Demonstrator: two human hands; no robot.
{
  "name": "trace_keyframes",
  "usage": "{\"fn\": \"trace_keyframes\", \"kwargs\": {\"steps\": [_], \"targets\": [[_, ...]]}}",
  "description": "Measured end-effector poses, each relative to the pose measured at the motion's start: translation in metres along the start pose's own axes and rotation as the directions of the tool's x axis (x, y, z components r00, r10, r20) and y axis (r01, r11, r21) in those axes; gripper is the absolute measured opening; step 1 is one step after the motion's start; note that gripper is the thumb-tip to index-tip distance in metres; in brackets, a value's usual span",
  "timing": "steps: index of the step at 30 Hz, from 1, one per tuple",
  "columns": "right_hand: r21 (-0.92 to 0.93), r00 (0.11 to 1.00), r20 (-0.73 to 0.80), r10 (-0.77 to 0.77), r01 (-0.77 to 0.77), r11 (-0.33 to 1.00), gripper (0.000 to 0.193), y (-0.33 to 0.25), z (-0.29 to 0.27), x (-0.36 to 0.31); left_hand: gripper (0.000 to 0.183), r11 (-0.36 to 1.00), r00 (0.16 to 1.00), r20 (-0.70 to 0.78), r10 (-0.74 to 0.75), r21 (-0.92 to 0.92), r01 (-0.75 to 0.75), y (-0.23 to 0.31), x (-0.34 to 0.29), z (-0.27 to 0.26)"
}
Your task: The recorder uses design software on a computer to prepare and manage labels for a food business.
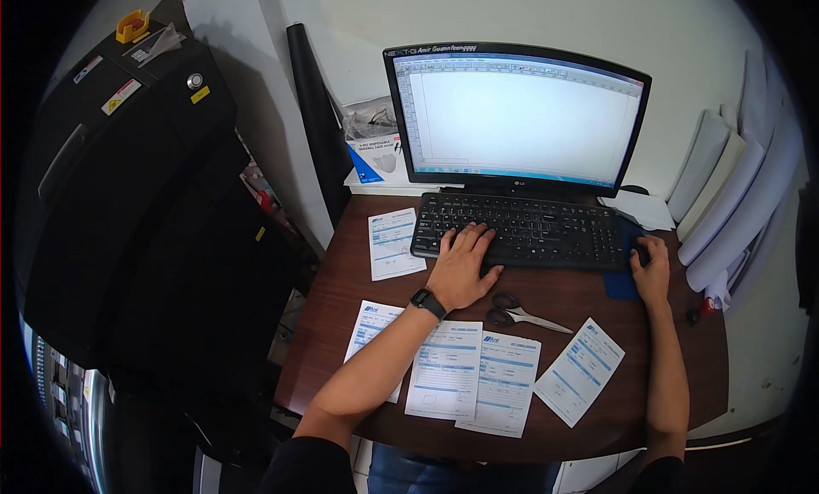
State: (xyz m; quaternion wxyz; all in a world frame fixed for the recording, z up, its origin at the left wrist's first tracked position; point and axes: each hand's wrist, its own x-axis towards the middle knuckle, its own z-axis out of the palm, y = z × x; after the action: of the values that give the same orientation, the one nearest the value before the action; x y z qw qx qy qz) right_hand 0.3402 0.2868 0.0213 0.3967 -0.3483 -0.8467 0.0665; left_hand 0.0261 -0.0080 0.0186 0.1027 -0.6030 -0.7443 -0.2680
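Head | left hand: keyboard | right hand: mouse | yellow holder: reddish item

A small office, perhaps a print shop's: a dark reddish-brown wood-look desk carries a wide black-framed monitor and long black keyboard toward twelve o'clock, white-and-blue paper forms toward six. Tall white rolls of sheet material lean at two; a bulky black machine bearing yellow labels stands at ten.

Head-worn fisheye, angled down, desk close below
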Motion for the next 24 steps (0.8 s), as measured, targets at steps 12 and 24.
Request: {"fn": "trace_keyframes", "kwargs": {"steps": [12,24], "targets": [[-0.002,1.000,0.002,-0.012,0.012,1.000,0.027,-0.0004,0.0008,0.0002,0.068,1.000,1.000,-0.002,0.002,0.003,-0.002,-0.0011,-0.0001,0.0000],[-0.011,0.999,-0.026,-0.040,0.040,0.999,0.026,0.0009,0.0005,0.0003,0.067,1.000,1.000,-0.003,0.003,0.005,-0.003,-0.0013,0.0001,0.0007]]}}
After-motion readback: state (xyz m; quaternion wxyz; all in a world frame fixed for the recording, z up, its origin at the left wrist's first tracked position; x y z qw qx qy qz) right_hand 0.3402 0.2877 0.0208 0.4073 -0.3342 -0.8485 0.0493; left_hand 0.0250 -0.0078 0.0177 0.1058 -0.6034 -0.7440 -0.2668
